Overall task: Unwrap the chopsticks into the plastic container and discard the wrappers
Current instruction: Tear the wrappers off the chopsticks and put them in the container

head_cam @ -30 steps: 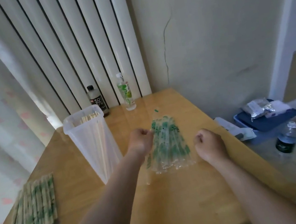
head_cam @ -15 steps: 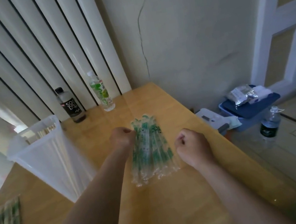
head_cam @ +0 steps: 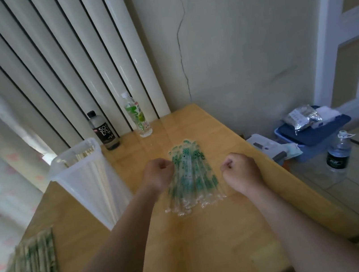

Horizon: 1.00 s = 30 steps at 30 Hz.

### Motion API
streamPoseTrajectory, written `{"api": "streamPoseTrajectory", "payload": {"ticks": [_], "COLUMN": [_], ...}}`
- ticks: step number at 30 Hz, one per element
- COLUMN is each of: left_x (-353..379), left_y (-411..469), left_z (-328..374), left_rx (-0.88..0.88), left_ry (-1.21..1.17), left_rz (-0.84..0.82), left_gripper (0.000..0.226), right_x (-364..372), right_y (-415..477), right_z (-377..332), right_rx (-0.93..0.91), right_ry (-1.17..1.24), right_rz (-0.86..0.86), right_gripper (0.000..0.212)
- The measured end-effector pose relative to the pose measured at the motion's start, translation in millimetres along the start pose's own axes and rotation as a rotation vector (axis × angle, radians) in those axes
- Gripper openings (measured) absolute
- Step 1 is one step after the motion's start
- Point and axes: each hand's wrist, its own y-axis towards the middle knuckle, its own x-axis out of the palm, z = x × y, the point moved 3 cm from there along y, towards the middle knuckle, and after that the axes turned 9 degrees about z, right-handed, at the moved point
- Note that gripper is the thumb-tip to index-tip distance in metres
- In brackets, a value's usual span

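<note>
Wrappers [head_cam: 191, 178]: heaped on table [head_cam: 215, 247] between hands. Left hand [head_cam: 158, 174]: curled at heap's edge, cannot tell if gripping. Right hand [head_cam: 240, 168]: fisted, empty. Risk: partial grab scattering slippery film; forearm knocking plastic container [head_cam: 85, 174].

Rectangular yellow-brown wooden table top [head_cam: 213, 236]: smooth, glossy lacquer, pale glare on far half.
Pile of clear plastic wrappers with green print [head_cam: 192, 176]: thin film, shiny, crinkled.
Tall translucent white plastic container [head_cam: 92, 185]: smooth, frosted, semi-matt.
Pale bare-wood chopsticks [head_cam: 85, 153] inside: matt.
Black-labelled clear plastic bottle [head_cam: 104, 133], green-labelled clear plastic bottle [head_cam: 139, 116]: both glossy.
White ribbed radiator [head_cam: 90, 55]: smooth, glossy paint.
Cream wall [head_cam: 230, 45]: matt paint, 1 crack.
Blue plastic box lid [head_cam: 314, 133]: dull sheen.
Silver foil pouch [head_cam: 300, 119]: wrinkled, reflective.
</note>
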Motion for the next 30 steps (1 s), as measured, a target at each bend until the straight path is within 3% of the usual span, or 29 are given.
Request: {"api": "streamPoseTrajectory", "payload": {"ticks": [6, 11, 16, 20, 24, 27, 30], "left_x": [-41.9, -82.1, -127.1, -170.3, -208.9, -226.6, -235.7], "left_y": [-64.3, -90.4, -113.2, -126.1, -144.7, -158.7, -164.5], "left_z": [-15.6, -45.7, -79.8, -129.7, -185.8, -213.7, -232.6], "left_rx": [0.112, 0.113, 0.076, 0.022, 0.002, -0.135, -0.170], "left_ry": [0.118, 0.096, 0.013, 0.150, 0.391, 0.510, 0.528], "left_rz": [-0.115, -0.018, 0.058, 0.191, 0.486, 0.562, 0.571], "left_gripper": [0.019, 0.018, 0.019, 0.023, 0.011, 0.038, 0.048], "right_x": [-11.5, 21.3, 67.6, 108.9, 147.7, 173.4, 197.6], "right_y": [-24.4, -91.7, -140.9, -171.1, -197.0, -212.8, -224.9], "right_z": [-31.5, -97.8, -134.0, -150.1, -167.2, -179.7, -192.7], "right_rx": [-0.002, -0.252, -0.359, -0.386, -0.419, -0.407, -0.399], "right_ry": [0.045, 0.055, 0.040, 0.002, -0.039, -0.044, -0.057], "right_rz": [-0.059, -0.250, -0.402, -0.498, -0.553, -0.612, -0.655], "right_gripper": [0.018, 0.019, 0.021, 0.021, 0.021, 0.021, 0.021]}}
